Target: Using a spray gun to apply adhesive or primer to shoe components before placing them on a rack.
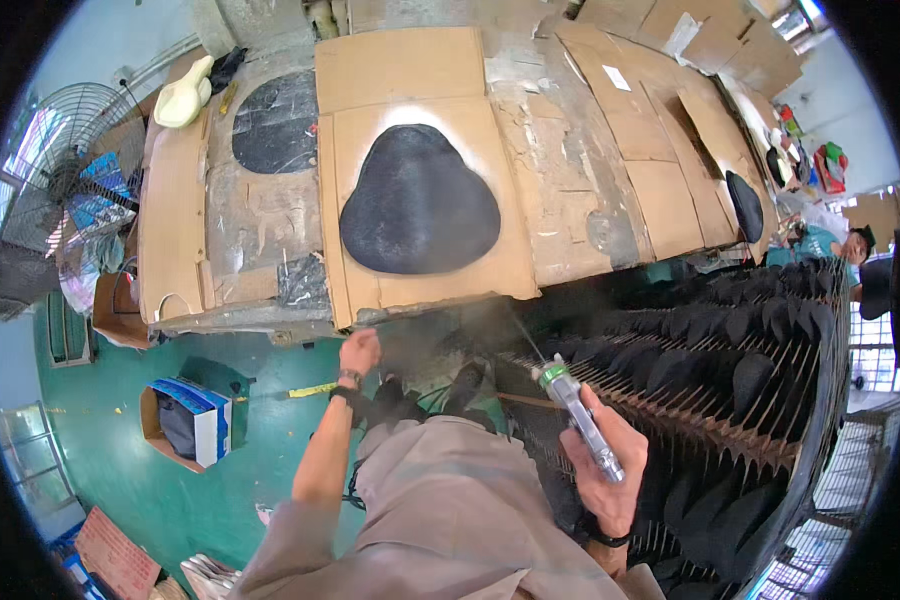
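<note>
Cardboard (400, 75) is backing a black pad (420, 205); the right hand (615, 465) is gripping a spray gun (582, 420), probably best swept evenly; the left hand (360, 350) is clenching, seemingly empty.

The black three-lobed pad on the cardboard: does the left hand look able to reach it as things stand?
Probably yes. The left hand is near the front edge of the cardboard, and no loose object is visible between it and the black pad, so the way looks free.

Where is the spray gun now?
In the head view, the spray gun is right of centre, in the right hand, with rows of black pieces behind it.
</note>
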Tool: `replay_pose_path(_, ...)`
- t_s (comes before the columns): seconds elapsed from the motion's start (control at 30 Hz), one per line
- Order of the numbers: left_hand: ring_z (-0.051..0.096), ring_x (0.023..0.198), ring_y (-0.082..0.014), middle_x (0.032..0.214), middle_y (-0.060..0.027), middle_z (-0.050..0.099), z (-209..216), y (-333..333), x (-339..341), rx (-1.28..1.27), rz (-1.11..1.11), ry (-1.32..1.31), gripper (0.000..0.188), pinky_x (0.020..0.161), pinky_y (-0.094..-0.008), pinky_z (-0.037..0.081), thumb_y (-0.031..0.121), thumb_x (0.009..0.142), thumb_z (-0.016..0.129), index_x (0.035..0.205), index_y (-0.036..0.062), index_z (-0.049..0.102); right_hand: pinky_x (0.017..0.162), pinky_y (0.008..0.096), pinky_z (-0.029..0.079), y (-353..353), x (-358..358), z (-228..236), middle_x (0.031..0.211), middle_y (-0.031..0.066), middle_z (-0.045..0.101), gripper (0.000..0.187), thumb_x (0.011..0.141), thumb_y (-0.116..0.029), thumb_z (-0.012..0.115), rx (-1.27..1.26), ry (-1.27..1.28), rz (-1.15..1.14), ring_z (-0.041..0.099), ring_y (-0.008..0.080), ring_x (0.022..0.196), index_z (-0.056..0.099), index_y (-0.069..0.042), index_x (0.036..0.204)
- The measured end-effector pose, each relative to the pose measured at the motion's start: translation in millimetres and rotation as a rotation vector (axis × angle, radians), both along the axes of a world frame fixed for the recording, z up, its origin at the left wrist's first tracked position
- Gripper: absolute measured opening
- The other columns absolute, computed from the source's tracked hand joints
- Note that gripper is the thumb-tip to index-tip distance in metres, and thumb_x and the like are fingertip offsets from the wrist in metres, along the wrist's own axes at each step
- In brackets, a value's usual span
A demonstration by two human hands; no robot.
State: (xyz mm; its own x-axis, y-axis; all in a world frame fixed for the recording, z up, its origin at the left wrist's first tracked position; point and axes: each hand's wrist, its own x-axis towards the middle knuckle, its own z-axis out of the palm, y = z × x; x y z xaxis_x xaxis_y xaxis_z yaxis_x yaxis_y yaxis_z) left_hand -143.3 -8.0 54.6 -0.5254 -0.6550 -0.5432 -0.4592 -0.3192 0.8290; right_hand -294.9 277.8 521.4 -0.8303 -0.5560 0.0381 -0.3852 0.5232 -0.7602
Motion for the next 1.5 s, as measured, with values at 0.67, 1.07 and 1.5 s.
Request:
replay_pose_path(0.67, 0.070, 0.096, -0.0349, 0.105, -0.0113, 0.073, 92.5, -84.9, -161.0, -0.801, -0.053, -0.567, 0.021, 0.083, -0.0472, 0.055, 0.024, 0.082, 0.075, 0.101, 0.0154, 0.073, 0.065, 0.0285, 0.048, 40.6, 22.9, 9.8, 0.078, 0.0156, 0.066, 0.050, 0.074, 0.002, 0.076, -0.099, 0.013, 0.093, 0.063, 0.0220, 0.065, 0.066, 0.007, 0.123)
replay_pose_path(1.07, 0.064, 0.097, -0.0310, 0.100, -0.0140, 0.066, 27.3, -164.1, -211.6, 0.637, 0.768, 0.686, 0.008, 0.093, -0.0468, 0.057, -0.001, 0.091, 0.058, 0.098, -0.0033, 0.061, 0.074, 0.0306, 0.053, 62.9, 33.3, 1.5, 0.096, 0.0207, 0.071, 0.063, 0.070, 0.011, 0.075, -0.134, -0.039, -0.029, 0.070, 0.0281, 0.079, 0.062, 0.005, 0.131)
replay_pose_path(1.5, 0.070, 0.096, -0.0279, 0.105, -0.0138, 0.073, 468.4, -56.6, -309.0, 0.464, -0.253, 1.040, 0.024, 0.090, -0.0423, 0.055, 0.014, 0.087, 0.065, 0.106, -0.0012, 0.068, 0.087, 0.0381, 0.055, 110.4, 46.9, -35.0, 0.117, 0.0206, 0.071, 0.049, 0.082, -0.005, 0.075, -0.060, -0.129, -0.205, 0.071, 0.0352, 0.098, 0.064, 0.001, 0.129)
